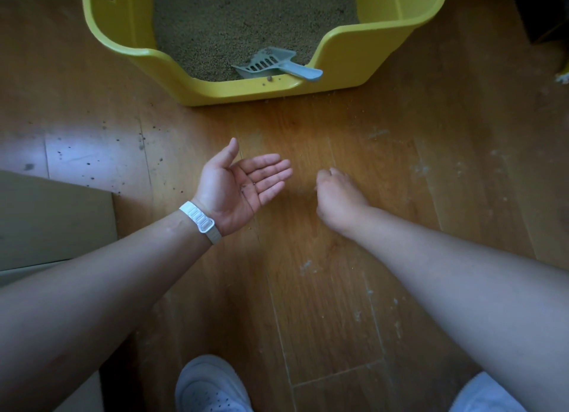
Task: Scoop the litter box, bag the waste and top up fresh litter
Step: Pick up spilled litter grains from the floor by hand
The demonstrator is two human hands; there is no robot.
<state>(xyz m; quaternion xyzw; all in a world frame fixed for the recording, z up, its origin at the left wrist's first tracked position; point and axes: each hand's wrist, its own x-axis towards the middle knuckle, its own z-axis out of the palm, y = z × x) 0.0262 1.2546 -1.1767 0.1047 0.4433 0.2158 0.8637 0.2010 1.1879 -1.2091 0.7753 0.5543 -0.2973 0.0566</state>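
Note:
A yellow litter box stands on the wooden floor at the top of the view, filled with tan litter. A grey slotted scoop lies in the litter at the low front lip, its handle resting over the edge. My left hand is held palm up above the floor in front of the box, fingers apart, with a few dark grains on the palm. My right hand hovers beside it, knuckles up, fingers curled down toward the floor. What its fingertips hold is hidden.
Litter grains and dusty smears are scattered over the floor. A pale flat surface lies at the left edge. My two white shoes are at the bottom. A white band is on my left wrist.

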